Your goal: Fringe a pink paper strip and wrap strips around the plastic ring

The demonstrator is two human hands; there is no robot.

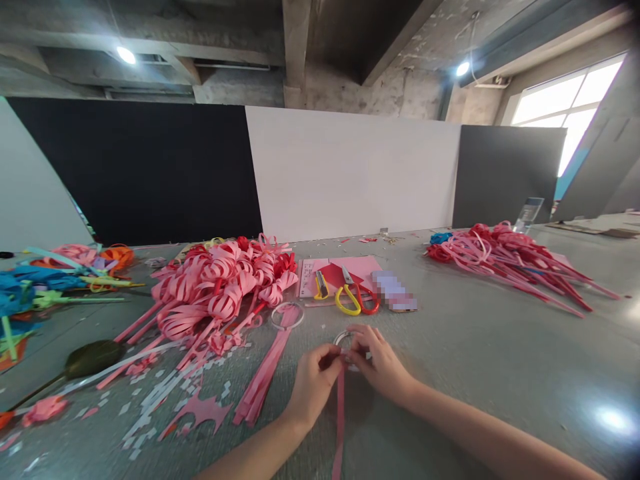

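Observation:
Thumb and fingertips of my left hand (pixel 316 377) pinch the top end of a long pink paper strip (pixel 341 423), which hangs down toward the table's near edge. My right hand (pixel 381 363) is closed at the same spot, its fingers over a pale ring (pixel 341 338) that my hands partly cover. The strip's end meets the ring between my fingertips; whether it loops around is hidden. Left of my hands lies another white ring (pixel 273 316) with a bundle of pink strips (pixel 265 377) fanning from it.
Yellow-handled scissors (pixel 349 301), red-handled scissors (pixel 369 303) and a yellow cutter (pixel 321 285) lie on pink paper (pixel 367 264) beyond my hands. Pink paper flowers (pixel 220 280) heap at left amid white scraps (pixel 165 393). More pink strip bundles (pixel 505 257) lie at right.

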